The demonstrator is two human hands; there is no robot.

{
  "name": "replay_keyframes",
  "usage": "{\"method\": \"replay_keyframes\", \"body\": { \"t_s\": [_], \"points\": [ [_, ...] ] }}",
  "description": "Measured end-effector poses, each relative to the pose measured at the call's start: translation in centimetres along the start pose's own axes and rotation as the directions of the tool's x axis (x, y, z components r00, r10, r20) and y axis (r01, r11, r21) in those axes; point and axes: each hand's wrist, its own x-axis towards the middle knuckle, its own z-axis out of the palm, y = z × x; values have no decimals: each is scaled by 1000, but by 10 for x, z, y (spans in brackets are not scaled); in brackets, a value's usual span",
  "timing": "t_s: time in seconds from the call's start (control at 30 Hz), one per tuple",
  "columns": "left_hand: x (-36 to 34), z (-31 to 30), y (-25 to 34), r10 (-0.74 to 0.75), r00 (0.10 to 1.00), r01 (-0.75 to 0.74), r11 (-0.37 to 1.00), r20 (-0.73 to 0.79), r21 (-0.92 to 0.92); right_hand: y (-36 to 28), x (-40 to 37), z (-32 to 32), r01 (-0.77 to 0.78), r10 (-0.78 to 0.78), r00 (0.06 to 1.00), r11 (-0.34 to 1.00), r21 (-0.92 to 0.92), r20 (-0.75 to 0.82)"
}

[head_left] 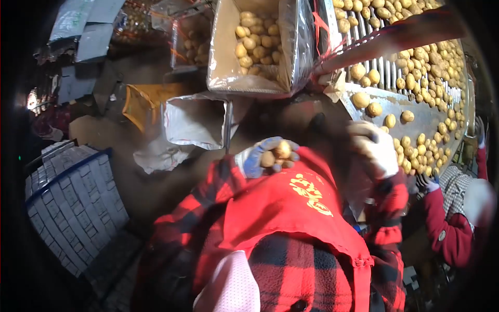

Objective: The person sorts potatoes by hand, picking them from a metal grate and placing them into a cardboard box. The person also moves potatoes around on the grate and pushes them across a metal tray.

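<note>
My left hand [255, 160], in a white and blue work glove, is cupped around a few potatoes [282, 150] in front of the red apron [278, 208]. One potato is brightly lit and a browner one sits beside it. My right hand [374, 149], gloved in white, is raised near the edge of the metal sorting table [382, 101]. Its fingers look bent but are blurred, and whether anything is in them I cannot make out. Loose potatoes [374, 109] lie on the table just beyond that hand.
A plastic-lined carton [223, 62] partly filled with potatoes stands ahead. Before it is an open white-lined container [195, 122], with a yellow bag [140, 106] to its left. Stacked white boxes [78, 208] stand at left. A co-worker in a dark red sleeve [447, 234] reaches the table at right.
</note>
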Motion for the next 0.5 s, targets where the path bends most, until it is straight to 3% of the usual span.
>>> {"method": "replay_keyframes", "body": {
  "t_s": [0.03,0.07,0.1,0.13,0.17,0.2,0.23,0.27,0.3,0.33,0.43,0.47,0.5],
  "points": [
    [-13,-6,-5,42,997,-43,999,-69,-7,4,13,28,336,-304,934,926,-173,189],
    [-29,-13,-12,85,986,-88,996,-140,-17,3,24,77,192,-180,956,981,-29,232],
    [-43,-24,-17,114,978,-121,992,-176,-33,-4,44,120,567,-489,799,807,-166,350],
    [-59,-36,-21,143,965,-160,985,-220,-62,-14,58,166,689,-595,694,712,-137,405],
    [-78,-49,-28,168,951,-199,975,-259,-96,-43,60,208,598,-502,748,794,-113,434],
    [-93,-61,-36,188,938,-234,963,-291,-133,-49,68,252,657,-565,719,743,-129,405],
    [-109,-72,-44,202,925,-268,947,-321,-177,-63,86,292,508,-395,764,855,-100,510],
    [-122,-82,-52,213,913,-301,927,-348,-223,-44,105,338,799,-543,596,476,-368,591],
    [-132,-91,-62,218,901,-332,903,-376,-273,-40,115,376,658,-346,743,535,-529,573],
    [-140,-99,-70,222,890,-358,881,-397,-310,-35,112,385,692,-553,719,514,-506,422],
    [-147,-120,-87,269,853,-429,849,-448,-308,-24,88,347,782,-709,623,565,-263,329],
    [-140,-131,-90,317,848,-438,870,-425,-225,-17,85,323,758,-678,640,632,-158,360],
    [-138,-131,-91,350,864,-443,869,-362,-219,-6,78,298,477,-474,765,872,110,436]
  ]
}}
